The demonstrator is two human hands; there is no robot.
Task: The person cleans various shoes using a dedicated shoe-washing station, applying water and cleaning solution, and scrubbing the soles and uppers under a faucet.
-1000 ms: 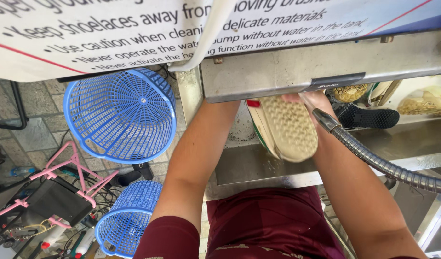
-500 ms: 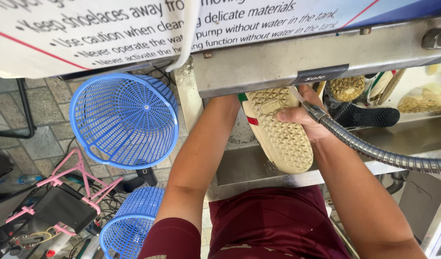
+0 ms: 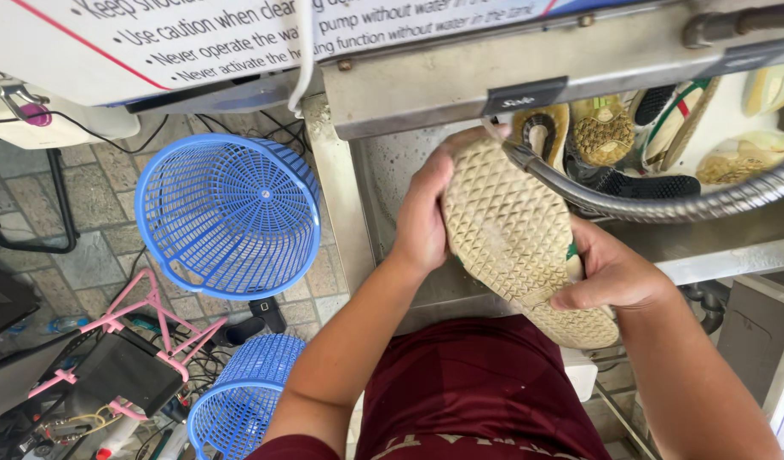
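Here, you are standing at a stainless-steel wash sink [image 3: 732, 251], whose basin is extending from the centre of the view to the right edge beneath a metal housing [image 3: 460, 72] and a white printed sign [image 3: 153, 34]. To the left, over the paved floor, a large blue plastic basket [image 3: 226, 213] is lying tilted with its open mouth facing you, and a second blue basket [image 3: 238, 392] is sitting below it, just beside a pink wire frame [image 3: 128, 319]. Inside the basin you are holding a cream-soled shoe [image 3: 511, 230] sole-up, its diamond-patterned tread facing the camera and running diagonally from upper left to lower right. A flexible metal hose [image 3: 664, 204] is curving in from the right edge, its tip lying at the toe end of the sole. Your left hand [image 3: 422, 217] is clamping the toe end, fingers wrapped around the far edge. Your right hand [image 3: 613, 273] is gripping the heel end, thumb pressing on the tread. The two hands are apart, each closed on the same shoe. Further shoes [image 3: 605, 132] are resting in the basin behind the hose, upper right.
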